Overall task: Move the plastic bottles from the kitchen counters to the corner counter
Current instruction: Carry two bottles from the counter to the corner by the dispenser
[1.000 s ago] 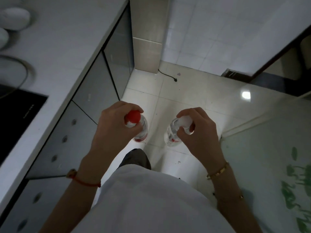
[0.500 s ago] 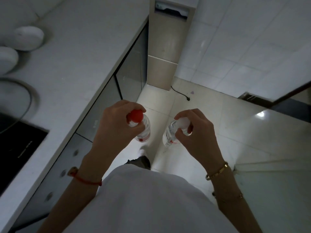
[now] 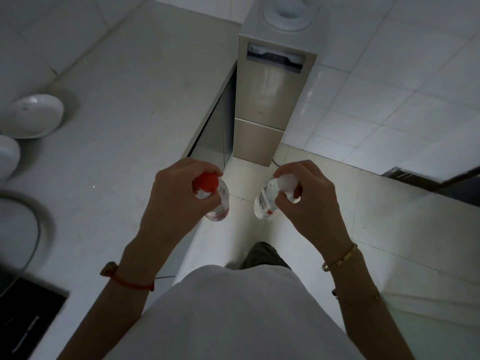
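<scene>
Left grip (image 3: pixel 171 201): I am clasping the red-capped bottle (image 3: pixel 214 197) by its neck, holding it just off the bench's (image 3: pixel 124 141) front edge, above the floor (image 3: pixel 337 203). Right grip (image 3: pixel 309 201): I am pinching the white-capped bottle (image 3: pixel 266 201) at its top, tilted, over the floor, near the first bottle but apart. Farther left on the bench: two white bowls (image 3: pixel 36 116) are lying upside down. Beyond the bench's far end: a beige dispenser cabinet (image 3: pixel 267 100) is standing.

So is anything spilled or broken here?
Nothing stands out. The left hand holds a red-capped bottle, the right hand a white-capped bottle; both caps are on, and no spill shows.
</scene>
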Available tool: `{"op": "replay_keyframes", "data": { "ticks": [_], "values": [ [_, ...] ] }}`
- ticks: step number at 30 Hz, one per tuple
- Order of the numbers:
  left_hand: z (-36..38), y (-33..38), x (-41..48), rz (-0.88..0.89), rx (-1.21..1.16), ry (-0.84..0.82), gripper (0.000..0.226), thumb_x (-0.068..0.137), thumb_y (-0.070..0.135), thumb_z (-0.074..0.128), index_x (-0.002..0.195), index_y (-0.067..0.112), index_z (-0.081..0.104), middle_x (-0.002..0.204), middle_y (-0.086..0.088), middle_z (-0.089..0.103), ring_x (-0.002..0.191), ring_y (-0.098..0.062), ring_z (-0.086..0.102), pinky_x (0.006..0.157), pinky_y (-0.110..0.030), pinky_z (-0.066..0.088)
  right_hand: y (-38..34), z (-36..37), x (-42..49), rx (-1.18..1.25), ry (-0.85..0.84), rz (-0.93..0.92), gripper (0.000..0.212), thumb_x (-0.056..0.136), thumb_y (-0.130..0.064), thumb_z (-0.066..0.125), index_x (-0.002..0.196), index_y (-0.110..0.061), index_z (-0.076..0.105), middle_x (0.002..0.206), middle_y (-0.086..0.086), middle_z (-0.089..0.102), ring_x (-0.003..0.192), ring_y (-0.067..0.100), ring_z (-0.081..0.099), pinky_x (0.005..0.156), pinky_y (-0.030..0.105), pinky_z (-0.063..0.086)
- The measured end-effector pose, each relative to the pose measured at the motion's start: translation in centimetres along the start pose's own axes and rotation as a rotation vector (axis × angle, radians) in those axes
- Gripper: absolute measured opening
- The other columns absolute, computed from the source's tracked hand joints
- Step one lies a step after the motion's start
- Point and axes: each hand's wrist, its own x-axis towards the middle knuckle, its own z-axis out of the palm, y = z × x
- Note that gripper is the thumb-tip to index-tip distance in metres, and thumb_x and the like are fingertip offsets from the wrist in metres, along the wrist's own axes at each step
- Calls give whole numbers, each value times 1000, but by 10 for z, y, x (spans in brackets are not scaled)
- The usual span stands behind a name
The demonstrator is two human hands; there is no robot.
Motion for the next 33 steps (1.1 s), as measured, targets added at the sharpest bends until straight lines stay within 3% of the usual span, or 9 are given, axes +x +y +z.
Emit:
{"op": "replay_keyframes", "data": {
  "ticks": [5, 14, 18, 22, 25, 33],
  "values": [
    [11, -11, 56, -30, 0, 9, 38, 68, 21, 83, 102, 9, 71, 97, -6, 73, 83, -13, 63, 78, -22, 50, 17, 10, 63, 0, -26, -33, 28, 71, -7, 73, 97, -13, 64, 101, 3, 61, 73, 7, 50, 63, -1, 37],
    [38, -7, 170, -170, -12, 88, 38, 70, 21, 81, 105, 13, 71, 99, -3, 71, 76, -11, 56, 77, -24, 51, 59, 17, 200, 41, -124, -151, 31, 70, -10, 76, 98, -16, 62, 99, -8, 54, 77, 7, 53, 69, 5, 41],
    [49, 0, 224, -185, -6, 145, 35, 70, 16, 81, 103, 13, 71, 98, -1, 71, 81, -12, 61, 78, -21, 51, 76, 13, 264, 55, -156, -224, 31, 71, -11, 76, 99, -14, 63, 102, 2, 61, 73, 6, 51, 67, 4, 39],
    [56, -1, 270, -201, 23, 191, 34, 69, 15, 81, 101, 11, 72, 95, -3, 73, 74, -6, 58, 73, -8, 44, 87, 13, 323, 64, -177, -304, 32, 71, -9, 77, 101, -8, 63, 100, 7, 63, 76, 10, 54, 72, 6, 39],
    [59, -3, 296, -237, 27, 223, 34, 69, 17, 81, 101, 11, 72, 97, -2, 72, 74, -6, 58, 73, -5, 42, 91, 14, 359, 86, -213, -343, 30, 72, -8, 74, 100, -9, 63, 99, 3, 59, 79, 11, 55, 72, 11, 43],
    [59, -25, 344, -328, 37, 281, 34, 68, 15, 81, 101, 15, 71, 98, 1, 71, 80, -9, 63, 75, -18, 52, 93, 38, 435, 140, -296, -382, 31, 71, -6, 70, 98, -17, 61, 98, -7, 52, 75, 2, 52, 69, 10, 48]
  ]
}}
